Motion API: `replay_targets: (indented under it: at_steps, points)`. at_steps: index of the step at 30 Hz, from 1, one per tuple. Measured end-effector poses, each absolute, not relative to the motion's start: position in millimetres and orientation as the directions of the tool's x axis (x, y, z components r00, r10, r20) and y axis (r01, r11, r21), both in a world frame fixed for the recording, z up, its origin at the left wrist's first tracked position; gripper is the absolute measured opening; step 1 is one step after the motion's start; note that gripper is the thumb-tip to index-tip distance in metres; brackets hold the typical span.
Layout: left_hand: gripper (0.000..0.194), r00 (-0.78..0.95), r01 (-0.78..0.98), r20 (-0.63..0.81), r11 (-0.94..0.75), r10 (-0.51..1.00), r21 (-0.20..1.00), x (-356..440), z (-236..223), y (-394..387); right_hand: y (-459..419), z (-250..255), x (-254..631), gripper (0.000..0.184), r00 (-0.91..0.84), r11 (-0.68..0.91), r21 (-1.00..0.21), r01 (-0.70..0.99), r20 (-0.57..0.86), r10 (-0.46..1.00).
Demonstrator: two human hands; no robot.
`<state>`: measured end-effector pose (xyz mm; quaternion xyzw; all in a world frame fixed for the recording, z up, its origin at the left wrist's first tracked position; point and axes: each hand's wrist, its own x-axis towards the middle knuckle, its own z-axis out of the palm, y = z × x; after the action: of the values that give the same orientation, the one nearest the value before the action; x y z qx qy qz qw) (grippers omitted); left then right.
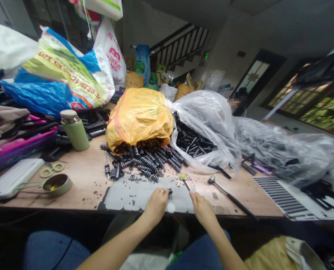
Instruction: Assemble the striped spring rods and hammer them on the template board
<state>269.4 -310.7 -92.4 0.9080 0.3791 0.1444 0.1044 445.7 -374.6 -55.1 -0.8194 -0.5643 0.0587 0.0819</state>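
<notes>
My left hand (156, 204) is closed over a grey-white mat (122, 193) at the table's front edge. A short black piece (170, 191) sticks out from its fingertips; the rest is hidden. To its right, my right hand (202, 207) grips the handle of a small hammer with a yellow-green head (182, 176), which points away from me. A second hammer (225, 193), with a metal head and dark handle, lies to the right. Beyond the mat is a pile of black ribbed rods with pale bands (147, 159), spilling from a yellow sack (141, 116).
Tiny black bits are scattered about the mat. A clear plastic bag (206, 123) holds black parts. At left are a green flask (75, 131), scissors (51, 170), a measuring cup (57, 184) and a white box (15, 178). A striped sheet (285, 197) lies right. A person (241, 101) is behind.
</notes>
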Motion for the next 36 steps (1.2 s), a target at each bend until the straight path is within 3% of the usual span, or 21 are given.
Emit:
replay_targets:
  at_steps: [4, 8, 11, 15, 18, 21, 25, 28, 32, 36]
  points:
    - [0.047, 0.776, 0.517, 0.218, -0.795, 0.592, 0.318, 254, -91, -341, -335, -63, 468, 0.023, 0.385, -0.362, -0.187, 0.913, 0.106, 0.917]
    - [0.041, 0.764, 0.496, 0.294, -0.815, 0.574, 0.300, 244, -85, -356, -272, -61, 459, 0.024, 0.347, -0.302, -0.245, 0.921, 0.165, 0.923]
    - [0.036, 0.730, 0.476, 0.415, -0.839, 0.543, 0.263, 240, -71, -339, -249, -51, 452, 0.019, 0.323, -0.267, -0.305, 0.914, 0.148, 0.935]
    - [0.037, 0.625, 0.517, 0.641, -0.851, 0.445, 0.087, 243, -59, -300, -276, -42, 434, 0.019, 0.255, -0.198, -0.402, 0.894, 0.093, 0.962]
    - [0.039, 0.621, 0.488, 0.679, -0.871, 0.391, 0.055, 253, -67, -276, -306, -41, 419, 0.023, 0.090, -0.059, -0.548, 0.835, 0.029, 0.996]
    - [0.034, 0.597, 0.432, 0.660, -0.876, 0.456, 0.214, 257, -86, -266, -309, -37, 439, 0.022, 0.126, -0.095, -0.670, 0.736, -0.001, 0.992]
    - [0.035, 0.500, 0.421, 0.558, -0.749, 0.662, 0.511, 245, -96, -268, -299, -23, 529, 0.022, 0.548, -0.401, -0.618, 0.676, 0.058, 0.834]
    - [0.035, 0.407, 0.410, 0.414, -0.568, 0.814, 0.714, 233, -85, -273, -304, -17, 589, 0.028, 0.732, -0.553, -0.608, 0.570, 0.069, 0.678]
    - [0.042, 0.304, 0.316, 0.214, -0.310, 0.928, 0.896, 225, -72, -277, -315, -22, 616, 0.029, 0.785, -0.585, -0.658, 0.475, 0.015, 0.620]
    - [0.051, 0.258, 0.183, 0.047, -0.097, 0.965, 0.978, 231, -66, -275, -318, -30, 588, 0.028, 0.699, -0.467, -0.772, 0.431, -0.042, 0.714]
